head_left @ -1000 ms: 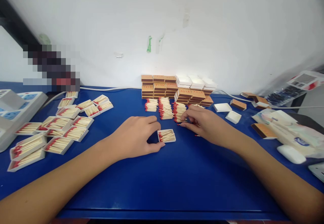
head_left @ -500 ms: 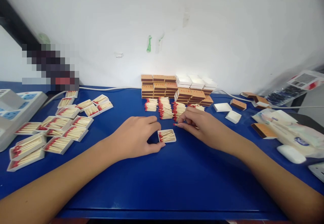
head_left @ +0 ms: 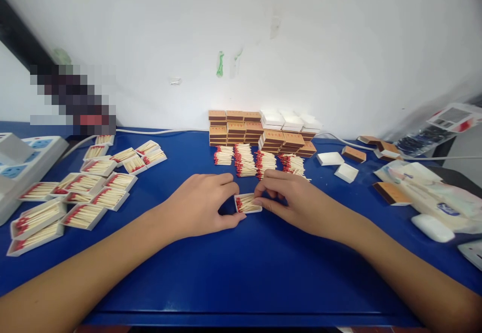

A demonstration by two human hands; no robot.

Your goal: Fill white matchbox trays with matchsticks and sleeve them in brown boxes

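Note:
A small white matchbox tray (head_left: pixel 251 211) sits on the blue table in front of me, with red-tipped matches (head_left: pixel 244 203) lying in it. My left hand (head_left: pixel 201 205) grips the tray's left end between thumb and fingers. Over the right end is my right hand (head_left: pixel 289 195), its thumb and fingertips pinched on a match that they mostly hide. Just behind, several heaps of loose matches (head_left: pixel 245 161) lie in a row, the rightmost partly behind my right hand.
Stacked matchboxes (head_left: pixel 235 128) stand against the wall. Filled trays (head_left: pixel 83 216) cluster at the left beside a power strip (head_left: pixel 45 159). On the right are white trays (head_left: pixel 346 173), loose matchbox sleeves (head_left: pixel 391 194), a wipes packet (head_left: pixel 440 192) and a white mouse-shaped object (head_left: pixel 433 228).
My right hand has moved left and slightly down from beside the match heaps to the tray, bringing a match. My left hand stays at the tray's left end.

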